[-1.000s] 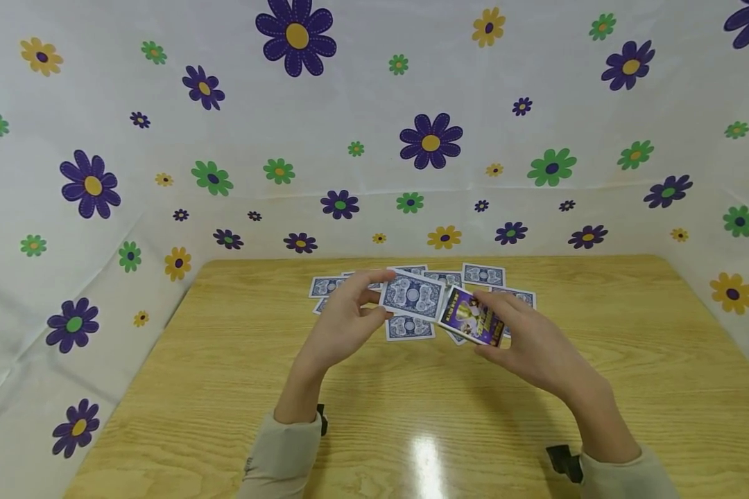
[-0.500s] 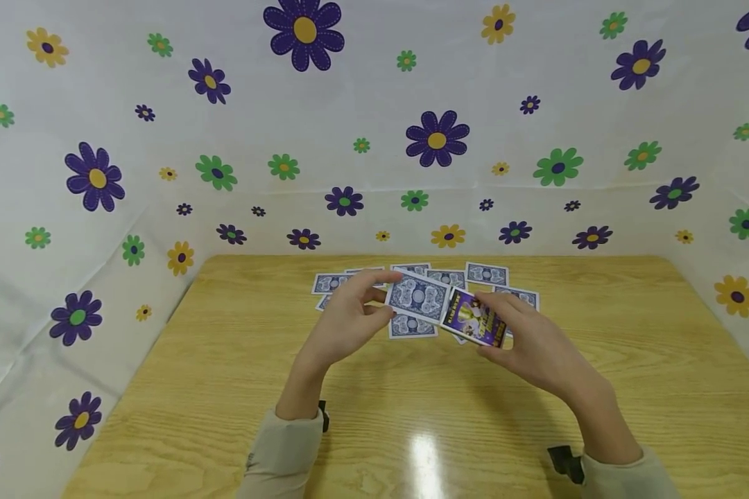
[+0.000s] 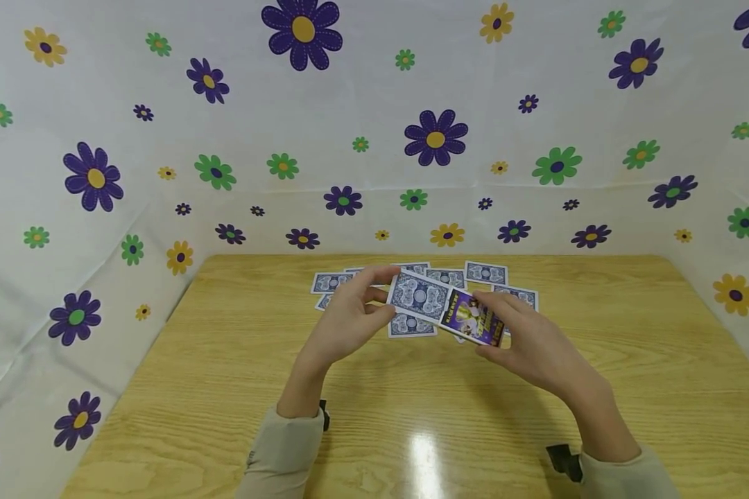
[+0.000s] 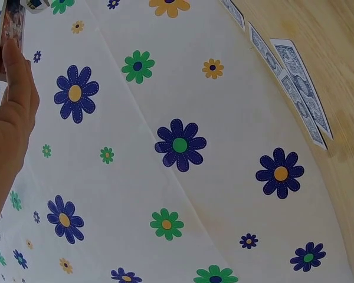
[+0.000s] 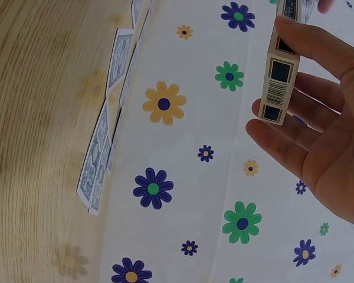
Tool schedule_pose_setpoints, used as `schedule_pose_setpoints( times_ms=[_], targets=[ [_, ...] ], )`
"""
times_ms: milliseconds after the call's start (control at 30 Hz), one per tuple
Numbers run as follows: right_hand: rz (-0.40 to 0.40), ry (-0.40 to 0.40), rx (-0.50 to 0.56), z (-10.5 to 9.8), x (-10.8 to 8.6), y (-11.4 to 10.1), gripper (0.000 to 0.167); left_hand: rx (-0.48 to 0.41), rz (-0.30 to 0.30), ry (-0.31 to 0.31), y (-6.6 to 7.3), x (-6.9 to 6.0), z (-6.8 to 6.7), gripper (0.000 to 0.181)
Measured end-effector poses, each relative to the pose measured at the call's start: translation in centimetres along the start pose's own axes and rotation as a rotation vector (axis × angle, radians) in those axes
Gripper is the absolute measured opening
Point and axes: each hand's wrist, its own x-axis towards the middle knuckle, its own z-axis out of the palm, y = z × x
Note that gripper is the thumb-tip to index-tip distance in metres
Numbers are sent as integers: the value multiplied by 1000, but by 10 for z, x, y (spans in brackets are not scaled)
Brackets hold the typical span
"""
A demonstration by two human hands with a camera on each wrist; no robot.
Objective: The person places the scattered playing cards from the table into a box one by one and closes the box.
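A white cloth (image 3: 349, 90) printed with purple, green and yellow flowers forms the backdrop at the rear and sides, behind a wood-grained table (image 3: 225, 388). Near the table's far edge lies a spread of loose cards (image 3: 487, 273), blue-patterned backs upward, some partly hidden by the hands. The right hand (image 3: 539, 346) and left hand (image 3: 349, 322) are raised in front of the spread, apart from each other, both clamped on an object; pale sleeves (image 3: 283, 450) cover the forearms. The right hand grips a purple card box (image 3: 473, 319) between thumb and fingers, tilted down toward the right. The left hand pinches the left end of a blue-backed card (image 3: 419, 296) (whether others lie beneath it cannot be told from above), whose right end meets the box, between the two hands. The right wrist view shows a small barcode (image 5: 276, 92) on a narrow face of the box.
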Motion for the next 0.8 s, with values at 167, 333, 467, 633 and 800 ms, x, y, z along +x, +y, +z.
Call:
schedule_pose_setpoints(
  times_ms=[167, 333, 467, 633, 800],
  targets=[
    [3, 1, 0, 0, -1, 0, 77, -7, -3, 7, 0, 1, 1, 55],
    [6, 2, 0, 1, -1, 1, 78, -6, -11, 14, -1, 1, 2, 57],
    [9, -1, 3, 1, 0, 1, 78, -5, -30, 29, -2, 2, 3, 59],
    [21, -6, 6, 1, 0, 1, 78, -41, -33, 40, -2, 2, 3, 58],
    [26, -5, 6, 1, 0, 1, 78, -53, -32, 43, -2, 2, 4, 53]
  ],
)
